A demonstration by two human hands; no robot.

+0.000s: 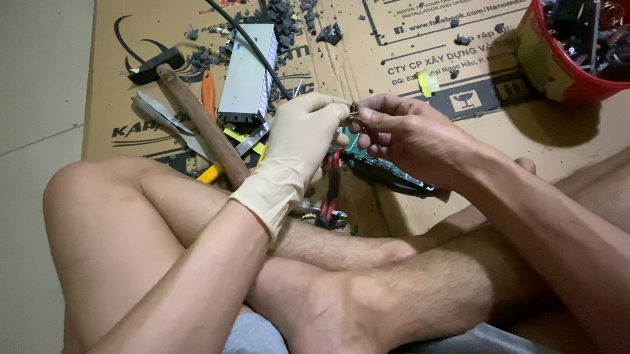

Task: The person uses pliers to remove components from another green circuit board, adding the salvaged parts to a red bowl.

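Observation:
My left hand (pixel 304 141) wears a cream rubber glove and pinches a small coppery metal part (pixel 354 116) at its fingertips. My bare right hand (pixel 409 135) grips the same small part from the other side, so both hands meet over it. Under my hands lies a green circuit board (pixel 389 174) on the cardboard. Red-handled pliers (pixel 330 192) lie just below my left hand, near my crossed legs.
A hammer with a wooden handle (pixel 202 122), a silver metal box (pixel 249 71) with a black cable (pixel 247 36), an orange-handled tool (pixel 208 93) and dark debris lie on flattened cardboard (pixel 447 69). A red bucket (pixel 571 71) of scrap parts stands at top right. Bare floor at left.

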